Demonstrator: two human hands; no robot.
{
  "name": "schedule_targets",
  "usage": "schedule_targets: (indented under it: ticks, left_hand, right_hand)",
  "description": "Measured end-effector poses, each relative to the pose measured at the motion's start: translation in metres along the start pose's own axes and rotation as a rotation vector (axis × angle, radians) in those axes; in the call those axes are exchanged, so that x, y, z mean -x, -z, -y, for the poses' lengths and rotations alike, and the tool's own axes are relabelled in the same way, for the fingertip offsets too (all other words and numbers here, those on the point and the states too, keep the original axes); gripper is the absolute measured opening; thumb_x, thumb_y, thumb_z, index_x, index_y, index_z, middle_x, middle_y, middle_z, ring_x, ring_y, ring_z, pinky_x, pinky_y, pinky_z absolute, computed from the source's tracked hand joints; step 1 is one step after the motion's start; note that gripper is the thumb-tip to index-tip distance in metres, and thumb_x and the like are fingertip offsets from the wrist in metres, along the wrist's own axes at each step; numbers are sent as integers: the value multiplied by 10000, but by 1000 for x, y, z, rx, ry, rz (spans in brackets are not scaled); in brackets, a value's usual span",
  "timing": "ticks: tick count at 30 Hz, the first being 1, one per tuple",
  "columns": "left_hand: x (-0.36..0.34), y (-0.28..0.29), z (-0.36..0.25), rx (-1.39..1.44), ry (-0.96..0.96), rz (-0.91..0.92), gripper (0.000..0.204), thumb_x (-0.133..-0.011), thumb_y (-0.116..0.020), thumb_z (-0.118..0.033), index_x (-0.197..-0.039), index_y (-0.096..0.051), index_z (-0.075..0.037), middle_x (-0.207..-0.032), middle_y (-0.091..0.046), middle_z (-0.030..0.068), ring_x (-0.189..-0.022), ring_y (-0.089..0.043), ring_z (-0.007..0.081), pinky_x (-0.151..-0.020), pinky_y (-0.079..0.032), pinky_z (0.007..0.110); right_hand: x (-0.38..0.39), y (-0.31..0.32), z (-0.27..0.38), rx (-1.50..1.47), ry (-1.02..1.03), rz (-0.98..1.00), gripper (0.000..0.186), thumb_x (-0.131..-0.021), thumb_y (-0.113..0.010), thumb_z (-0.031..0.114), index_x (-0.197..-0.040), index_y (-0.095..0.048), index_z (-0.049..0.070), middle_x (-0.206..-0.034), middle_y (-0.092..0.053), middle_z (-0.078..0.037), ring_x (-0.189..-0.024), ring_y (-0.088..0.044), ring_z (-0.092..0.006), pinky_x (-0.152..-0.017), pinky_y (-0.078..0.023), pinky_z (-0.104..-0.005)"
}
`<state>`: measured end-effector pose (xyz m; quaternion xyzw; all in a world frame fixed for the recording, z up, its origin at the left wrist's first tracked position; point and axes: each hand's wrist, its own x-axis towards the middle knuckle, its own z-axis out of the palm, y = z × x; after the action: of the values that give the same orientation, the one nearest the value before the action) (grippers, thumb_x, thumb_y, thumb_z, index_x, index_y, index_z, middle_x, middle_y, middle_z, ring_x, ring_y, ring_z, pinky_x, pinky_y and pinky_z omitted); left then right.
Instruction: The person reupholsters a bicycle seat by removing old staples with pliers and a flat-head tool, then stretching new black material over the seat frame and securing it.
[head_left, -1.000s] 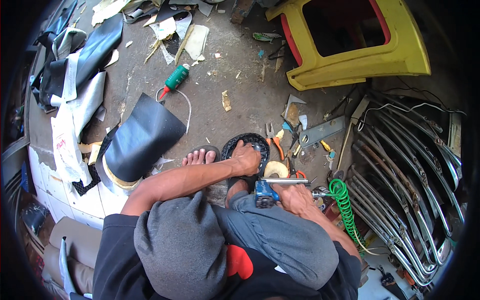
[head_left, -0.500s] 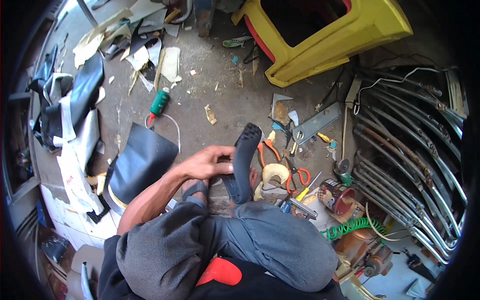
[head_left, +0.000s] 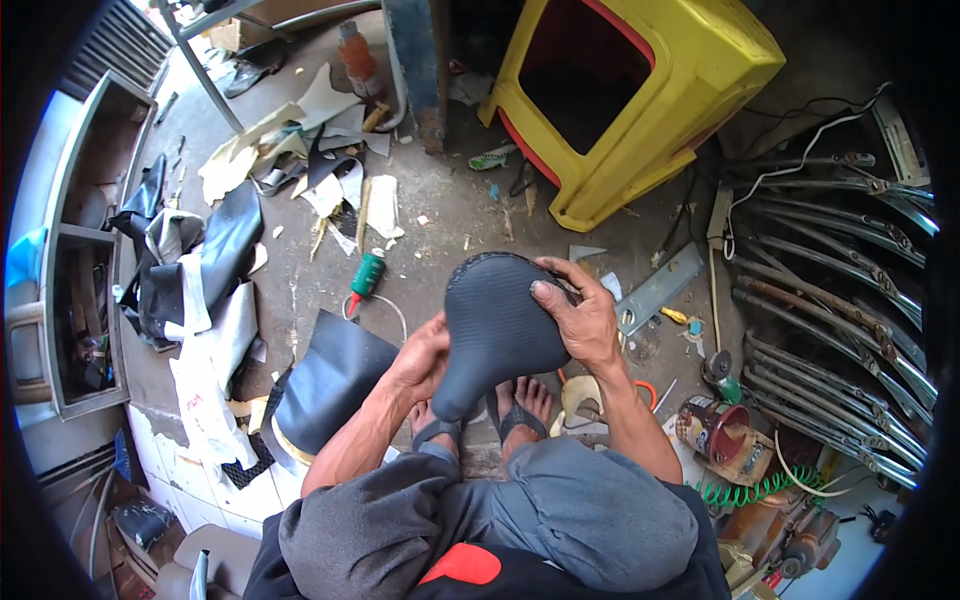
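A black bicycle saddle (head_left: pixel 505 318) with a ribbed cover is held up above my feet, its wide end away from me and its narrow nose toward me. My right hand (head_left: pixel 583 312) grips the wide end's right edge, thumb on top. At the saddle's left side is my left hand (head_left: pixel 425 360), fingers curled against the edge and partly hidden behind it. The saddle's underside is out of sight. To the left, near my left forearm, lies a piece of black ribbed sheet (head_left: pixel 335 375). A green bottle with a red nozzle (head_left: pixel 368 275) lies just beyond that sheet.
Black and white material scraps (head_left: pixel 225 250) cover the floor at left. A yellow stool (head_left: pixel 620 190) lies tipped at the far right. Bent metal tubes (head_left: pixel 830 340) are stacked along the right, near a tin (head_left: pixel 712 425) and a green coiled hose (head_left: pixel 745 490).
The saddle has turned from edge-on to show its broad face. My right hand has come into view and taken hold of its right side. The whole view has shifted.
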<state>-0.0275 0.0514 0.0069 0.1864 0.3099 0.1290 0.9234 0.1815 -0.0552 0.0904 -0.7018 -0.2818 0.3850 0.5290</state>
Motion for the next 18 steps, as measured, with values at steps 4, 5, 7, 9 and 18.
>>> schedule_targets:
  ticks: [4,5,7,9,18]
  left_hand:
    - [9,-6,-31,109,-112,122,416,-1080,-408,-375,-1359,-503,-82,-1291,-630,141,-1115,-658,199,-899,-575,401]
    - [9,-10,-33,107,-122,122,416,-1080,-408,-375,-1359,-503,-82,-1291,-630,141,-1115,-658,199,-899,-575,401]
    - [2,-34,-30,-187,-156,-85,501,-1084,-396,-466,-1324,-544,-52,-1247,-651,140,-1087,-657,190,-868,-569,396]
    - [-23,-23,-11,-291,-309,-178,594,-1074,-380,-533,-1255,-596,-10,-1150,-689,132,-1009,-675,207,-848,-566,387]
    - [-12,-18,-26,116,-291,-399,528,-1059,-360,-424,-1145,-632,20,-1065,-703,183,-932,-713,300,-817,-601,446]
  right_hand:
    - [-4,-1,5,70,46,6,480,-930,-762,327,-1258,-669,-10,-1136,-720,-128,-1030,-662,-171,-890,-528,-290]
    - [-3,-4,6,44,-3,24,465,-935,-756,320,-1252,-674,-10,-1103,-730,-126,-1002,-672,-169,-878,-534,-289]
    - [-3,-9,8,246,205,7,397,-966,-716,304,-1204,-700,-13,-1016,-761,-145,-932,-719,-212,-838,-552,-290]
    - [3,-24,13,463,221,-56,517,-1012,-598,445,-1302,-654,21,-1224,-700,-199,-1113,-686,-307,-977,-517,-410]
    - [-14,-48,5,921,401,-133,676,-1046,-327,603,-1497,-487,126,-1543,-466,-125,-1359,-487,-375,-1129,-354,-542]
